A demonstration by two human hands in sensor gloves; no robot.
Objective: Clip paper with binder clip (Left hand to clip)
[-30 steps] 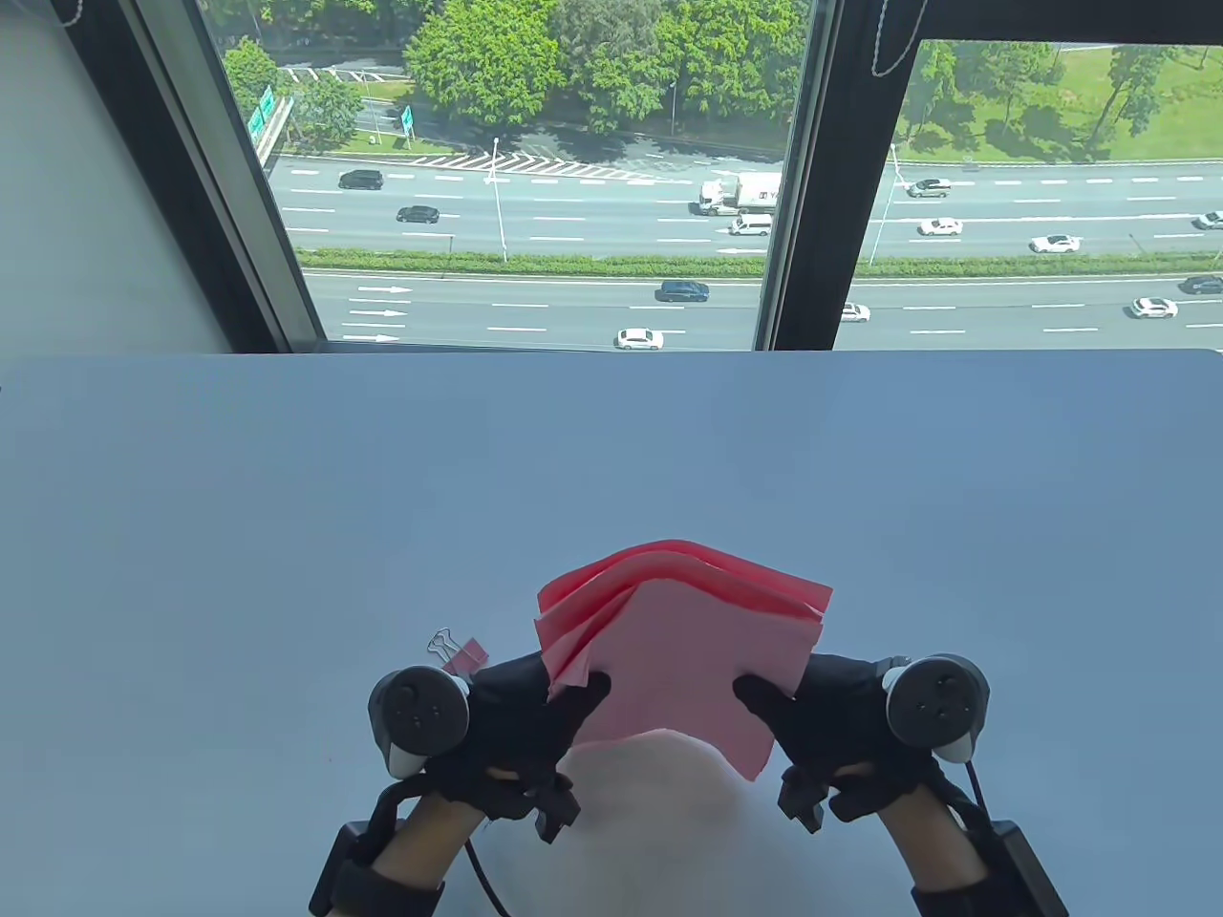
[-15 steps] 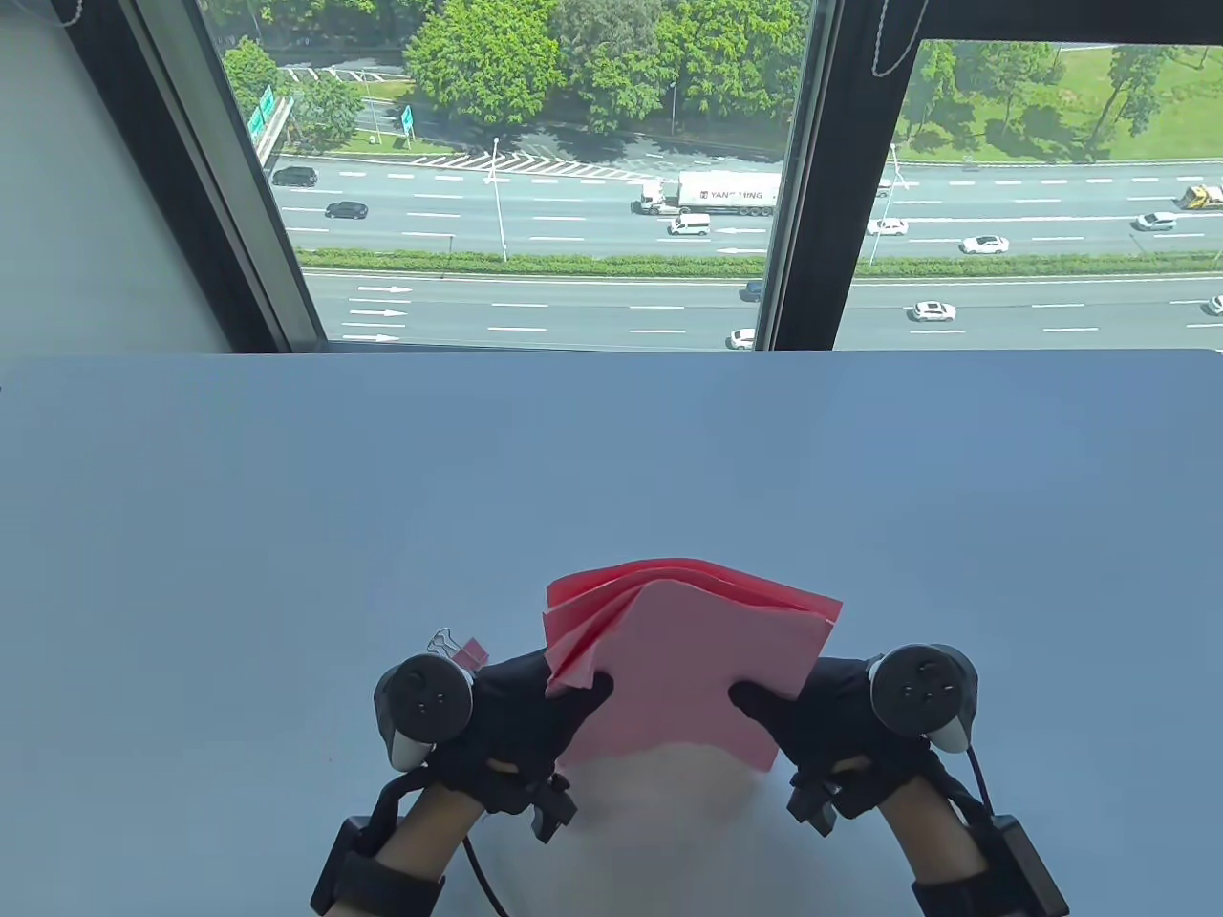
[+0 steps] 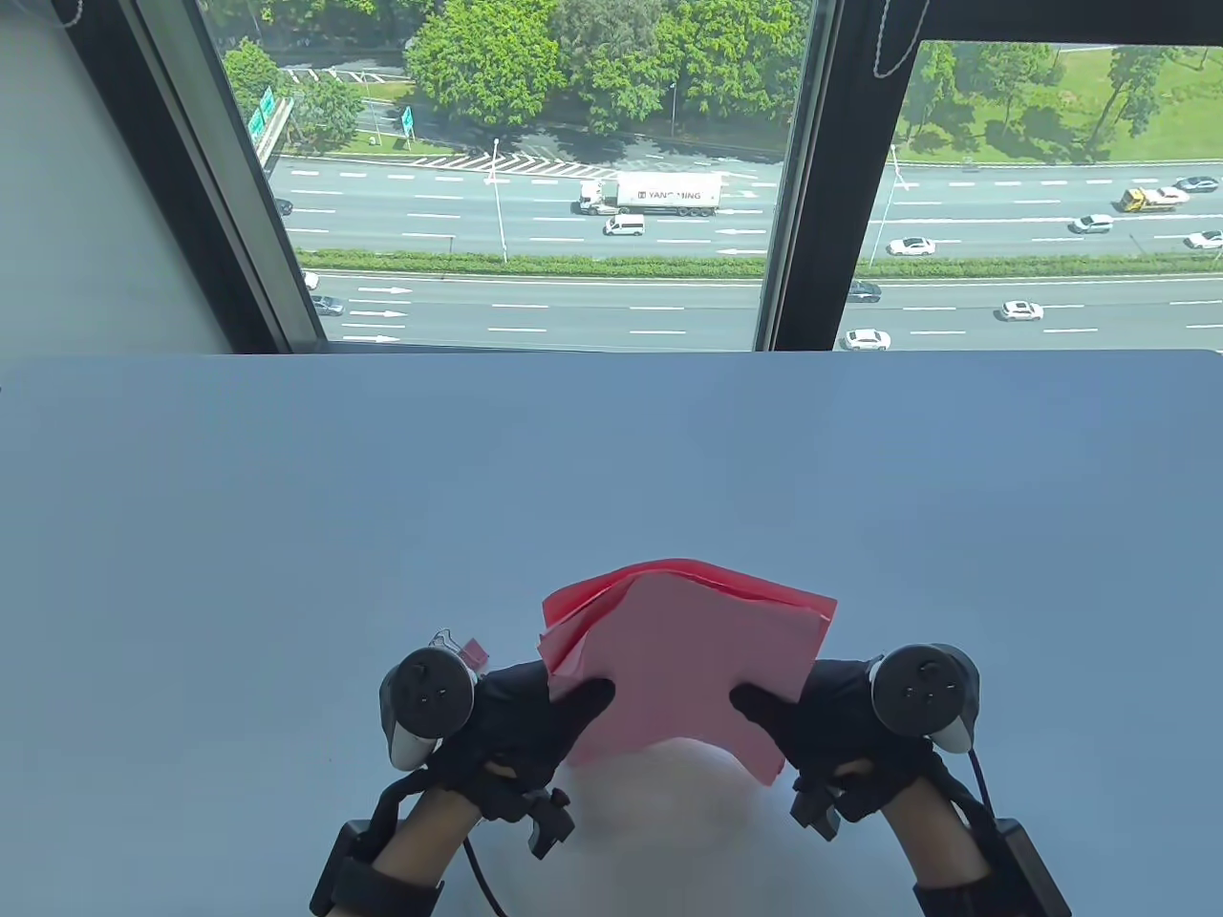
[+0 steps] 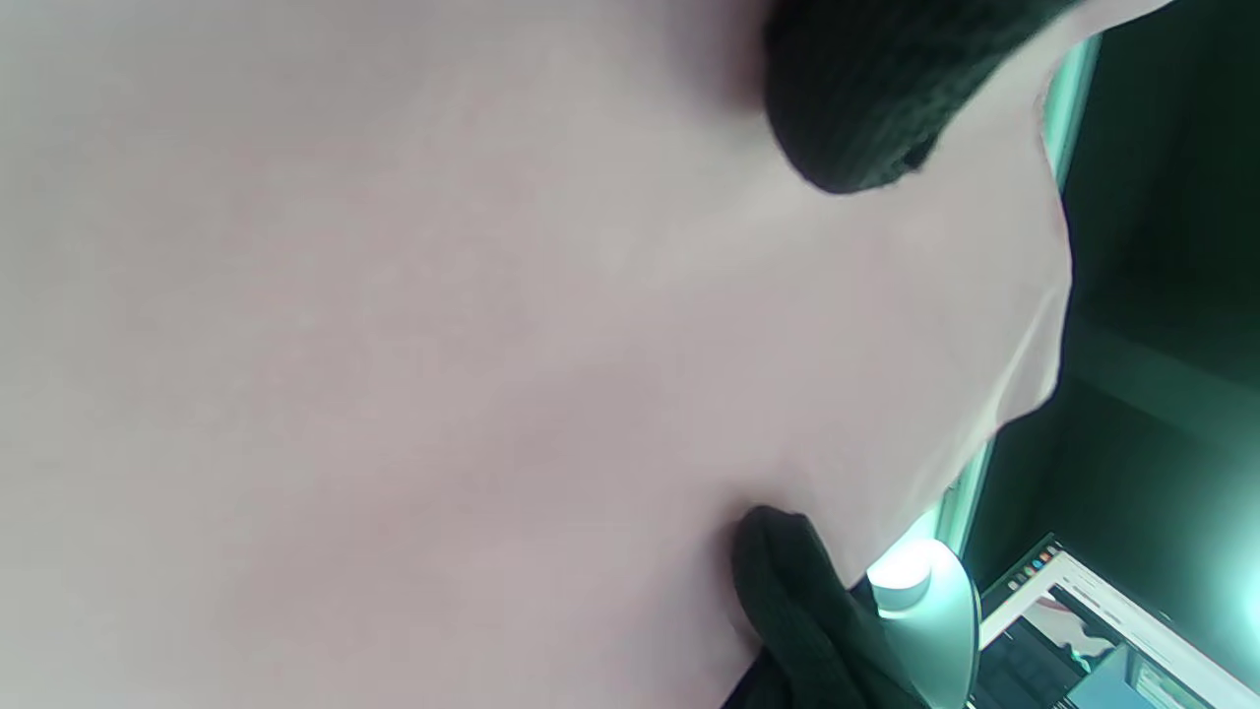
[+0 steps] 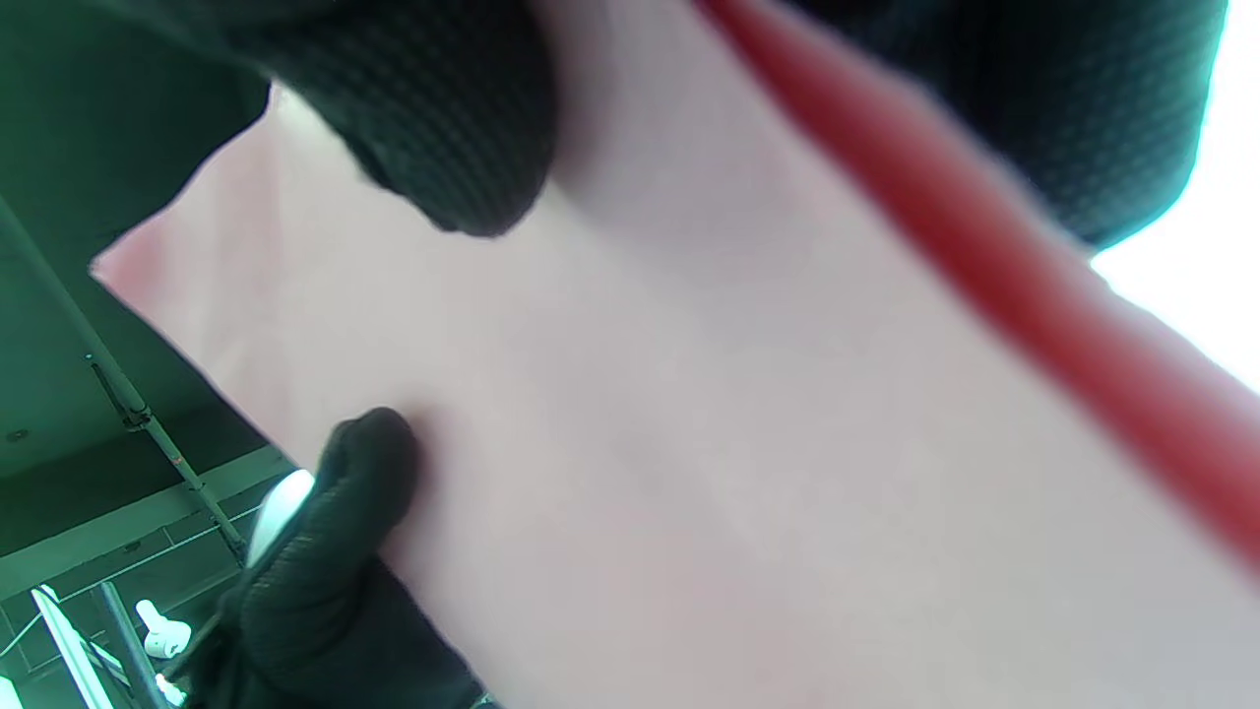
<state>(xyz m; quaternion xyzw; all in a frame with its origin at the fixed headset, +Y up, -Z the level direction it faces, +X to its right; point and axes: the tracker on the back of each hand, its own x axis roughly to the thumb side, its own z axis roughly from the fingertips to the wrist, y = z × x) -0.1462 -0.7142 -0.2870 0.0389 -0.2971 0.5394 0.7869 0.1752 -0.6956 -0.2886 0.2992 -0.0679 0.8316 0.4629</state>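
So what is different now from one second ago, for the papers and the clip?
The pink paper stack looks more squared up: its fanned left edges have closed together. The left hand and right hand hold its sides as before. The binder clip lies untouched on the table.

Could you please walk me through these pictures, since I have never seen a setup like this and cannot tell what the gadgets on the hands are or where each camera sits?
There is no robot here: a person works in black sensor gloves. The round grey gadget strapped to the back of the left hand and of the right hand is a motion tracker; the fingers stay free.

The wide picture looks down at the pale blue table by a window. The two blurry close-ups come from cameras on each wrist.

Both hands hold a stack of pink paper sheets by its sides, thumbs on top. In the left wrist view the paper fills most of the picture. A pink binder clip lies on the table just beyond the left hand, not yet picked up.
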